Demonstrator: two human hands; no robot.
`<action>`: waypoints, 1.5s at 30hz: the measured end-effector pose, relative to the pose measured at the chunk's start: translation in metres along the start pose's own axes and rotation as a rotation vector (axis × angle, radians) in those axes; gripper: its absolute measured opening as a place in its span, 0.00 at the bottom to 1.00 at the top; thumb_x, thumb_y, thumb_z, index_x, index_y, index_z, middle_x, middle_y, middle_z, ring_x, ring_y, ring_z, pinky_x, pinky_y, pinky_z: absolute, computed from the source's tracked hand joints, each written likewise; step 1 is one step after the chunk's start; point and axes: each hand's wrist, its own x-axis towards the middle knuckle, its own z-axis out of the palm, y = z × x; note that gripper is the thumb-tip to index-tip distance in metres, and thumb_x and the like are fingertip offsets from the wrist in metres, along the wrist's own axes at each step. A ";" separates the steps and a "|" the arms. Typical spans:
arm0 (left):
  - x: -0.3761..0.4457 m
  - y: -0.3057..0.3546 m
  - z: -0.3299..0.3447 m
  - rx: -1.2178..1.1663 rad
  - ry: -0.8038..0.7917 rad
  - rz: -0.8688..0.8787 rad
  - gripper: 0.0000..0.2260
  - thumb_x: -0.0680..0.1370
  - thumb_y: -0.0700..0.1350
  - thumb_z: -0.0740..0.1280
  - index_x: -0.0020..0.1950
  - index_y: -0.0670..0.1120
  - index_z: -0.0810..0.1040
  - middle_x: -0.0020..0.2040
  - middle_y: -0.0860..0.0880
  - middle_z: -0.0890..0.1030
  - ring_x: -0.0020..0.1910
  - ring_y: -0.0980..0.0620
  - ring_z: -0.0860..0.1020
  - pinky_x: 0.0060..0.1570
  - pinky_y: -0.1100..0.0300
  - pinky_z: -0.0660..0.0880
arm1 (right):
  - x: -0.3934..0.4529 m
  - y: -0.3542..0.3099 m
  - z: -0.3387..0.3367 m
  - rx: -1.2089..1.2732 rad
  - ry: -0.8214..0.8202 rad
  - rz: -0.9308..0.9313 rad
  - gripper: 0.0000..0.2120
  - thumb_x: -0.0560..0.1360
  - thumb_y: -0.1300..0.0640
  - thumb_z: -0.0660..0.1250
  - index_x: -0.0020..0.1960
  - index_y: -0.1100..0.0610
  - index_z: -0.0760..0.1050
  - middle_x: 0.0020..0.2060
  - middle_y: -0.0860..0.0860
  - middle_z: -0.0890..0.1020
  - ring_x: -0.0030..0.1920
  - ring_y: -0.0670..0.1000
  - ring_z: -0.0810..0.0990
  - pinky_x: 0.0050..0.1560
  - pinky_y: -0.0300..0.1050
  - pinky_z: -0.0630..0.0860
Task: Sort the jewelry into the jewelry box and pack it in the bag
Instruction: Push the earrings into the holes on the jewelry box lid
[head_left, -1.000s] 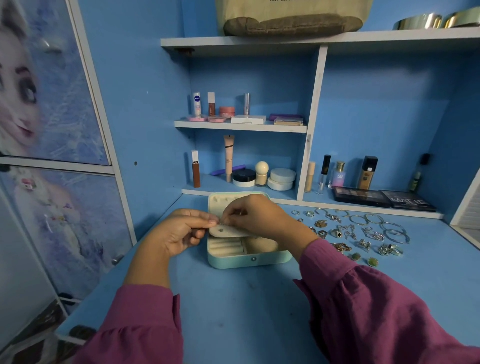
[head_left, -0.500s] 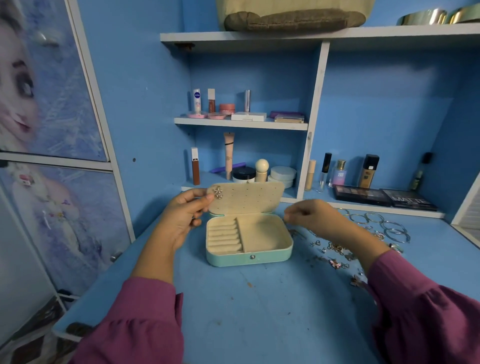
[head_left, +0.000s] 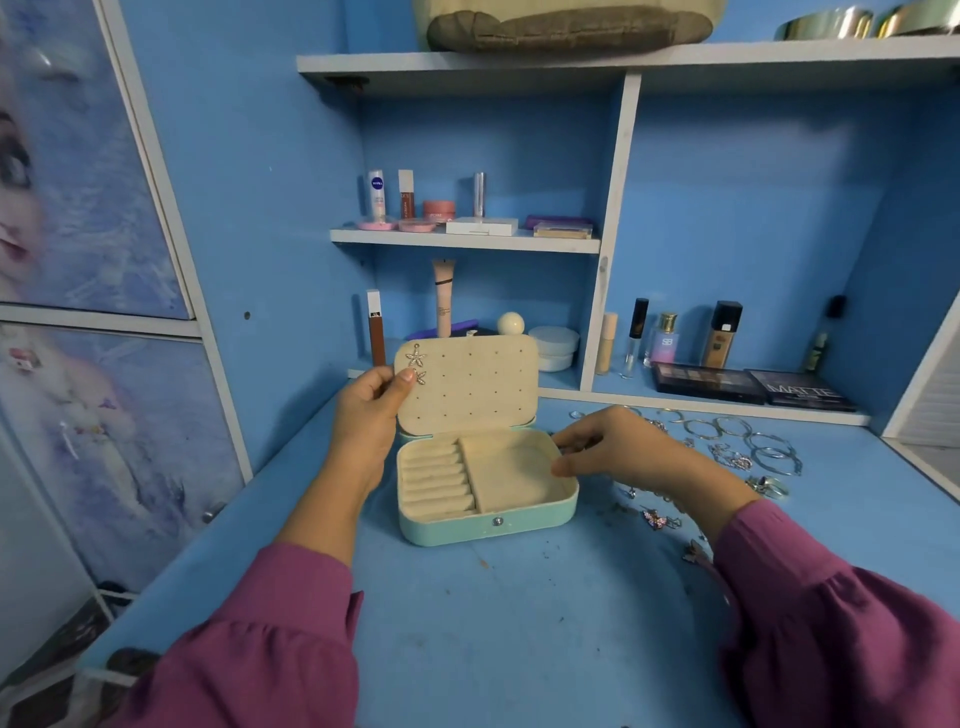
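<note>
A mint jewelry box (head_left: 488, 527) lies open on the blue table, its cream ring rolls and side compartment bare. My left hand (head_left: 371, 410) pinches the left edge of the cream perforated earring panel (head_left: 478, 384), which stands upright. Two silver star earrings (head_left: 416, 364) are pinned at the panel's upper left, beside my thumb. My right hand (head_left: 618, 457) hovers at the box's right rim, its fingers loosely curled, with nothing visible between them. Loose jewelry (head_left: 727, 452), including rings, hoops and earrings, is spread on the table to the right. A beige bag (head_left: 566, 26) lies on the top shelf.
Cosmetics fill the shelves behind: tubes and jars (head_left: 447, 301) close behind the box, bottles (head_left: 722, 332) and dark palettes (head_left: 706, 382) on the low ledge at the right. A picture-covered cupboard door (head_left: 93, 208) stands to the left. The table's bare front (head_left: 519, 623) lies between my sleeves.
The earring panel was swung up from lying over the box to standing upright, showing the compartments. My right hand left the panel and moved right, to the box's rim.
</note>
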 end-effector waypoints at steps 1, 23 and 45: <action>0.000 -0.001 0.000 -0.006 -0.003 -0.002 0.05 0.79 0.41 0.65 0.47 0.44 0.80 0.42 0.49 0.81 0.37 0.57 0.77 0.33 0.71 0.73 | 0.000 0.001 -0.001 0.006 -0.004 -0.003 0.10 0.68 0.57 0.76 0.50 0.52 0.84 0.38 0.47 0.84 0.35 0.43 0.75 0.38 0.34 0.71; 0.005 -0.009 0.004 0.082 0.031 -0.037 0.07 0.81 0.39 0.62 0.54 0.40 0.78 0.43 0.51 0.81 0.39 0.58 0.78 0.31 0.72 0.74 | -0.005 0.023 -0.031 -0.388 0.092 0.164 0.01 0.70 0.56 0.74 0.40 0.53 0.84 0.41 0.48 0.84 0.38 0.48 0.79 0.36 0.41 0.75; 0.010 -0.006 -0.032 0.135 -0.133 -0.225 0.10 0.73 0.34 0.70 0.45 0.48 0.82 0.45 0.49 0.84 0.41 0.55 0.78 0.36 0.60 0.66 | 0.018 -0.029 0.018 -0.079 0.228 -0.094 0.06 0.75 0.61 0.67 0.48 0.56 0.82 0.36 0.44 0.79 0.34 0.42 0.74 0.32 0.29 0.69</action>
